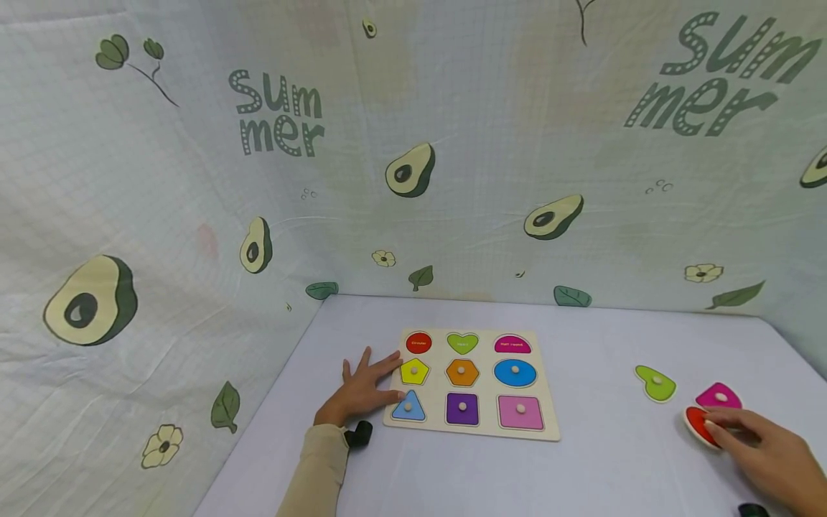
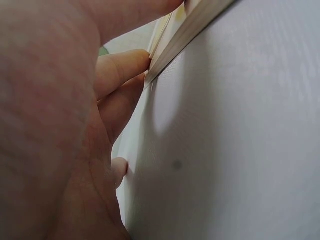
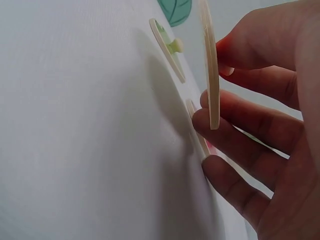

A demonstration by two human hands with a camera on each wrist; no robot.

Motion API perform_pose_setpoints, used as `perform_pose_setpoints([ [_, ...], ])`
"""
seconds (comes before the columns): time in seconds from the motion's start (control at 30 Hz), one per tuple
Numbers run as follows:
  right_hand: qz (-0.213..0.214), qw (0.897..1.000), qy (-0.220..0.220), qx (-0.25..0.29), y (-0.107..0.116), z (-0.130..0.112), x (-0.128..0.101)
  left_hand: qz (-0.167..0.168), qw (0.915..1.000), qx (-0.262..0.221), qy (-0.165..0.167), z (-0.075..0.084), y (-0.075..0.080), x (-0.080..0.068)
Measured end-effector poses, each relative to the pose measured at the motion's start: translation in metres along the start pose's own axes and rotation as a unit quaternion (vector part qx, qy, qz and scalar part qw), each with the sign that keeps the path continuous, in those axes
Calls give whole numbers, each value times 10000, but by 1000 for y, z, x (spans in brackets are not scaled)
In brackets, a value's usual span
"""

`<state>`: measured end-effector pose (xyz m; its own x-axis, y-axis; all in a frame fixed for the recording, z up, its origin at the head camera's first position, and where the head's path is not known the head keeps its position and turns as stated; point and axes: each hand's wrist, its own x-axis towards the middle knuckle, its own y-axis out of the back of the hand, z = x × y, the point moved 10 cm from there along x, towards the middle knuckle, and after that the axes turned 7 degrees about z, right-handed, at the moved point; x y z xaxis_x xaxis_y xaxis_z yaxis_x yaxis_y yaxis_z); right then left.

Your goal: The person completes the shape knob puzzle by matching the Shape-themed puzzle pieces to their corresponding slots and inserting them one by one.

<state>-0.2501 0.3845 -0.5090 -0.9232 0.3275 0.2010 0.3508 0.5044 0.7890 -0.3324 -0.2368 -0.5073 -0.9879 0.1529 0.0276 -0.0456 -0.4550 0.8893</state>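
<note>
A wooden shape puzzle board (image 1: 487,380) lies on the table. My left hand (image 1: 362,390) rests at its left edge with fingers spread; thumb and fingertips touch the board. In the left wrist view, fingers (image 2: 122,72) meet the board's edge (image 2: 187,35). My right hand (image 1: 765,452) pinches the red circle puzzle piece (image 1: 699,424) by its knob, tilted off the table. The right wrist view shows that piece (image 3: 212,75) edge-on. Just behind it lies the magenta half-round piece (image 1: 718,395), partly hidden by the hand. The green heart piece (image 1: 656,383) lies to its left.
The board's top row shows printed circle, heart and half-round places without knobs; knobbed pieces such as the orange hexagon (image 1: 462,372) fill the lower rows. A white cloth covers the table (image 1: 614,467). Behind it hangs a patterned curtain (image 1: 478,237).
</note>
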Motion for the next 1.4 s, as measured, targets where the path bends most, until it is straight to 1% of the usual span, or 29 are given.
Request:
perform_pose_setpoints([
  [0.13, 92, 9999, -16, 37, 0, 1, 1, 9, 10000, 38, 11, -1, -1, 1],
  [0.3, 152, 9998, 83, 15, 1, -4, 3, 70, 10000, 32, 31, -1, 0, 1],
  [0.5, -166, 9997, -120, 114, -5, -6, 4, 66, 10000, 30, 61, -1, 0, 1],
  [0.63, -245, 9993, -180, 194, -6, -7, 3, 24, 10000, 25, 39, 0, 0, 1],
  [0.77, -216, 9994, -28, 262, -5, -13, 2, 19, 10000, 2, 30, 0, 1, 0],
  [0.9, -154, 9990, 198, 377, -3, -24, 1, 27, 9999, 27, 96, -1, 0, 1],
  [1.0, -218, 9982, 200, 518, -7, -33, 0, 18, 9999, 49, 122, -2, 0, 2],
  [1.13, -289, 9976, 265, 566, -11, -47, -1, 21, 9999, 45, 115, -1, 2, 1],
  [1.3, -371, 9953, 648, 618, -14, -66, -1, -20, 9999, -14, 143, 0, 2, -1],
  [1.4, -500, 9937, 725, 694, -17, -73, -2, -54, 9998, -40, 170, 1, 0, -1],
])
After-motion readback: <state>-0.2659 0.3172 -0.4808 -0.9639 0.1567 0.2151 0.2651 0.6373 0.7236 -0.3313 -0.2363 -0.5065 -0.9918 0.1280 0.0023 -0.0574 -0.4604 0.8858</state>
